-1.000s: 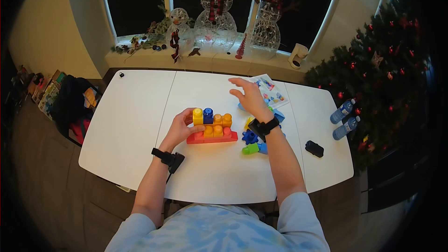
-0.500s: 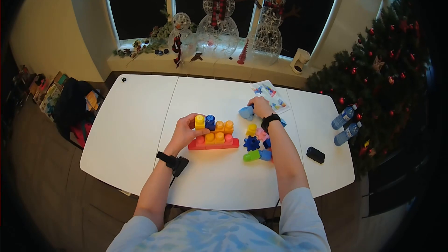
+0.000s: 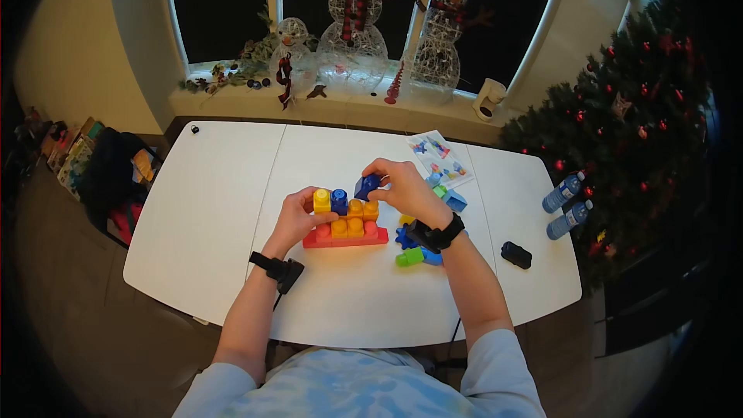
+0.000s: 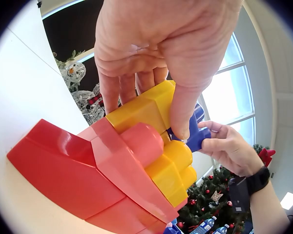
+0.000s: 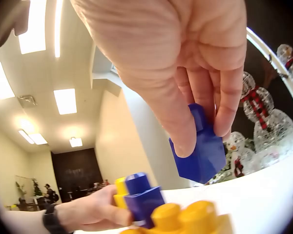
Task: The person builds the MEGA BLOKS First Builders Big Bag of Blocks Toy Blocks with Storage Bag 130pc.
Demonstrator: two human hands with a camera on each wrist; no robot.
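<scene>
My left hand [image 3: 294, 220] holds the left end of a stacked toy block build, thumb in front and fingers behind. It has a long red base [image 3: 344, 241], a row of pink and orange-yellow blocks, and a top row with a tall yellow block [image 3: 322, 201], a dark blue block [image 3: 339, 202] and an orange-yellow block [image 3: 362, 210]. My right hand [image 3: 409, 192] pinches another dark blue block [image 5: 202, 155] between thumb and fingers. That block is tilted and raised over the right part of the build, studs toward the palm in the right wrist view.
Loose blocks lie right of the build, among them a green block [image 3: 410, 257], a dark blue gear-shaped piece [image 3: 405, 238] and a light blue block [image 3: 455, 200]. A printed picture sheet [image 3: 439, 153] lies behind them. Further right are a black case [image 3: 516, 255] and two water bottles [image 3: 569, 219].
My right hand reached down to the back pieces near the sheet, took hold of the dark blue block and brought it left toward the build. My left hand has kept its hold.
</scene>
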